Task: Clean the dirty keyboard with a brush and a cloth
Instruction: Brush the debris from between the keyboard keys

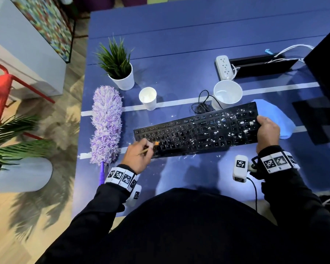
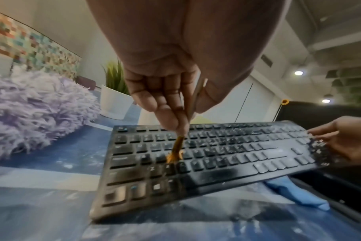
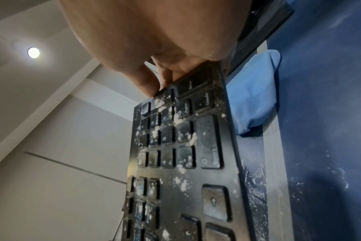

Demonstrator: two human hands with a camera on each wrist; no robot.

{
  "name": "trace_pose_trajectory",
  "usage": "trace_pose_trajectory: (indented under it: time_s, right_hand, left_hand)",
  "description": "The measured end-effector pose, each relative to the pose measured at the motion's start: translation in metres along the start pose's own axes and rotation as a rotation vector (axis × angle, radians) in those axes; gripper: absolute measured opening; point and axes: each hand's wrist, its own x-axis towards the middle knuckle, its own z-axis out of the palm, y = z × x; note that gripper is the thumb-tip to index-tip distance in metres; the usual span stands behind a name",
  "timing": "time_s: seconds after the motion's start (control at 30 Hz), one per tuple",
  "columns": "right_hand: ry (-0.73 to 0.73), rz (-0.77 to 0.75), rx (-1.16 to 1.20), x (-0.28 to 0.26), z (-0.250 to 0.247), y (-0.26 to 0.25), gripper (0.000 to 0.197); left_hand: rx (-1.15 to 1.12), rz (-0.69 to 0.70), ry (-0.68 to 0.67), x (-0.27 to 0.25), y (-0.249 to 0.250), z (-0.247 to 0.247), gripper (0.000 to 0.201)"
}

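Here the left hand (image 1: 137, 156) pinches a thin paintbrush (image 2: 176, 149) between thumb and fingers, its orange bristles splayed against the lower letter rows at the left end of the black keyboard (image 1: 198, 131). The right hand (image 1: 267, 129) grips the keyboard's opposite end, thumb on top by the number pad, fingers curled round the edge; from the right wrist view the far side of the board looks lifted off the blue table (image 1: 179, 54), tilted toward the person. White crumbs (image 3: 180, 120) lie thick on the keys near the right hand and thin out toward the left hand, with more scattered on the table just below the keyboard's front edge. A blue cloth (image 1: 276, 117) lies crumpled just beyond the right hand, partly under the keyboard's corner. To the outer side of the left hand rests a purple fluffy duster (image 1: 106, 124). Beyond the left hand stand a small paper cup (image 1: 148, 98) and a potted plant (image 1: 118, 67); a larger white cup (image 1: 227, 95) and the coiled keyboard cable (image 1: 202, 103) sit behind the keyboard's middle.
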Motion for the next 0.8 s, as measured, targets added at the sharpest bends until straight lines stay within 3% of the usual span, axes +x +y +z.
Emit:
trace_pose_trajectory:
  time_s: [0.13,0.3,0.4,0.43,0.67,0.73,0.8]
  right_hand:
    - [0.010,-0.003,0.013,0.000,-0.001,0.001,0.015]
    - [-0.011,-0.011,0.004,-0.002,0.001,-0.001,0.013]
    - [-0.003,-0.011,-0.002,-0.002,0.001,-0.002,0.018]
    - [0.000,-0.005,-0.001,-0.002,0.000,-0.002,0.017]
    - [0.000,-0.003,0.014,-0.002,0.001,-0.004,0.017]
    - [0.004,0.001,0.014,-0.003,0.001,-0.003,0.019]
    - [0.008,0.008,0.021,-0.004,-0.001,-0.003,0.019]
  left_hand:
    - [0.127,-0.146,0.104,-0.001,-0.028,-0.004,0.025]
    - [0.058,-0.014,0.092,0.001,-0.018,-0.001,0.015]
    - [0.213,-0.175,0.041,0.005,-0.020,-0.005,0.013]
    - [0.232,-0.171,0.039,0.007,-0.020,-0.005,0.013]
    - [0.027,0.233,-0.164,0.014,0.039,0.017,0.017]
    - [0.022,0.279,-0.157,0.015,0.048,0.022,0.019]
    - [0.073,0.226,-0.138,0.015,0.044,0.022,0.025]
